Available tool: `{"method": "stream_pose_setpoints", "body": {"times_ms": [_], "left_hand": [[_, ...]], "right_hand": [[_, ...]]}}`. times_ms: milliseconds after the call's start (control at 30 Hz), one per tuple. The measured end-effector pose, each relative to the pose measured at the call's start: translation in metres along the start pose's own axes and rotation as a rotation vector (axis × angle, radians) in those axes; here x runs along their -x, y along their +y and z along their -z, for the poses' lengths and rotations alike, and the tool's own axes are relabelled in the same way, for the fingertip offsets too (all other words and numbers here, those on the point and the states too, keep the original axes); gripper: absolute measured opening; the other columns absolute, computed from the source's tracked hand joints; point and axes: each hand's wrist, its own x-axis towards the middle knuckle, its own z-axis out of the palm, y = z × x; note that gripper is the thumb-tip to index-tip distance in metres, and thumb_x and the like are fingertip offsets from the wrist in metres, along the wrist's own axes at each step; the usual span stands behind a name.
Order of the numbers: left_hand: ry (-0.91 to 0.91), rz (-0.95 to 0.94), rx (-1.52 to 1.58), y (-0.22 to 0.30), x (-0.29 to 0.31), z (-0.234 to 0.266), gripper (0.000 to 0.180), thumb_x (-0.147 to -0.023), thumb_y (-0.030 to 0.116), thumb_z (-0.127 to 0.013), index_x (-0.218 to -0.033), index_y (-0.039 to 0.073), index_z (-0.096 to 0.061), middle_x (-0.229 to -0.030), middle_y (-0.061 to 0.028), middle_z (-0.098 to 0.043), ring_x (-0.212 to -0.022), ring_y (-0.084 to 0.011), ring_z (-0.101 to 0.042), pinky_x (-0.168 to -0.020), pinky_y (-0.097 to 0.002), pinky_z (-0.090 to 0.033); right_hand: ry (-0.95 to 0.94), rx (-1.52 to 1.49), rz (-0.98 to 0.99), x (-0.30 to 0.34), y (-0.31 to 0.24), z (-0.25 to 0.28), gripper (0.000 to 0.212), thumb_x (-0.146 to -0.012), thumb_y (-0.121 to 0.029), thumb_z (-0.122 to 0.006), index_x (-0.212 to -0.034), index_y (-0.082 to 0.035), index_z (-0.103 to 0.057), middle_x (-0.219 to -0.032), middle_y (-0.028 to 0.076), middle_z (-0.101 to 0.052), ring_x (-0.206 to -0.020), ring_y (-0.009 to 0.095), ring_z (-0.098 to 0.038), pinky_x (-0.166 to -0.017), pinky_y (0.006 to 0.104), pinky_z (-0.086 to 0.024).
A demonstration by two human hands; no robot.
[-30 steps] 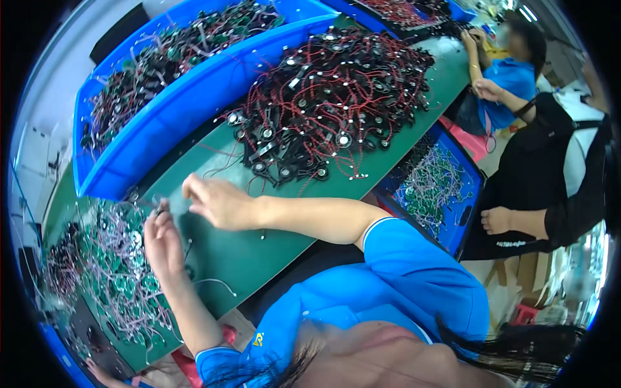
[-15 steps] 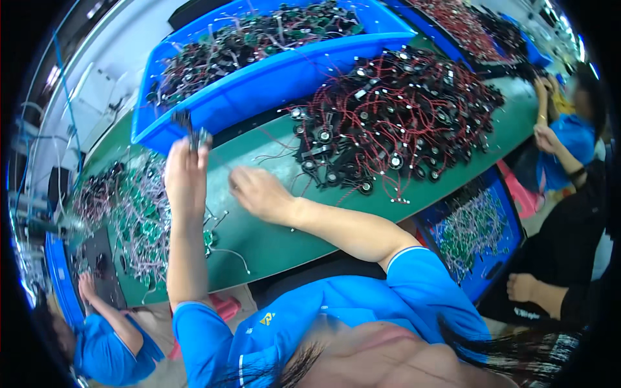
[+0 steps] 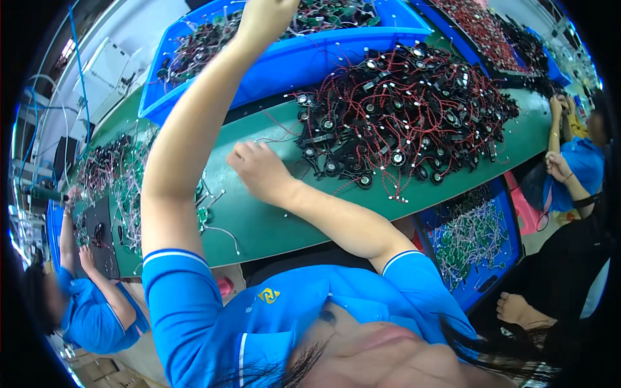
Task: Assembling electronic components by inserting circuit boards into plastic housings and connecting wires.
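My left hand (image 3: 268, 18) is stretched over the big blue bin (image 3: 323, 52), which is heaped with green circuit boards and tangled wires (image 3: 323, 16). The picture's top edge cuts off its fingers, so what they hold does not show. Lower down, my right hand (image 3: 262, 171) hovers over the green table (image 3: 259, 226) with its fingers curled together; anything inside them is hidden. To its right lies a large pile of small round black speakers with twisted red and black wires (image 3: 401, 123). A few thin wires from that pile reach the table close to my right fingertips.
Boards with pale wires (image 3: 132, 200) spread along the table's left side, beside a dark mat (image 3: 100, 236). A blue tray of boards (image 3: 472, 233) stands below the table's right edge. Co-workers sit at left (image 3: 97, 310) and right (image 3: 579, 161); another person's hand (image 3: 521, 310) shows lower right.
My left hand has moved up and right, from beside the bin to above it; the black part it held is out of sight. My right hand has shifted slightly right, staying over the table.
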Motion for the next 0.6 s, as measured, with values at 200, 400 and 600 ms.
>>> {"method": "stream_pose_setpoints", "body": {"times_ms": [200,400,600], "left_hand": [[-0.089,-0.234,-0.458,-0.025,0.091,-0.042,0.022,-0.083,0.009,-0.059,-0.103,0.003,-0.055,-0.102,-0.0117,-0.059,-0.089,-0.0264,-0.058,-0.079,-0.0328,-0.046],[-0.066,-0.423,-0.475,-0.049,0.084,-0.09,0.021,-0.081,0.004,-0.057,-0.102,0.001,-0.057,-0.1,-0.013,-0.059,-0.088,-0.0295,-0.057,-0.081,-0.0344,-0.046],[-0.096,-0.567,-0.844,-0.055,0.058,-0.116,0.023,-0.079,0.008,-0.061,-0.101,0.002,-0.057,-0.099,-0.0129,-0.059,-0.085,-0.0304,-0.055,-0.078,-0.0363,-0.046]], "right_hand": [[-0.058,-0.124,0.011,-0.002,-0.015,-0.016,0.018,-0.074,-0.012,-0.055,-0.091,-0.008,-0.056,-0.084,0.015,-0.057,-0.075,0.025,-0.055,-0.062,0.0367,-0.042],[-0.096,-0.277,-0.211,0.012,-0.01,-0.024,0.014,-0.077,-0.004,-0.052,-0.089,-0.006,-0.059,-0.088,0.013,-0.061,-0.078,0.029,-0.056,-0.073,0.0373,-0.046],[-0.095,0.004,0.043,0.031,-0.023,0.014,0.011,-0.077,-0.009,-0.053,-0.084,-0.009,-0.062,-0.094,0.01,-0.061,-0.088,0.026,-0.054,-0.079,0.0346,-0.042]]}}
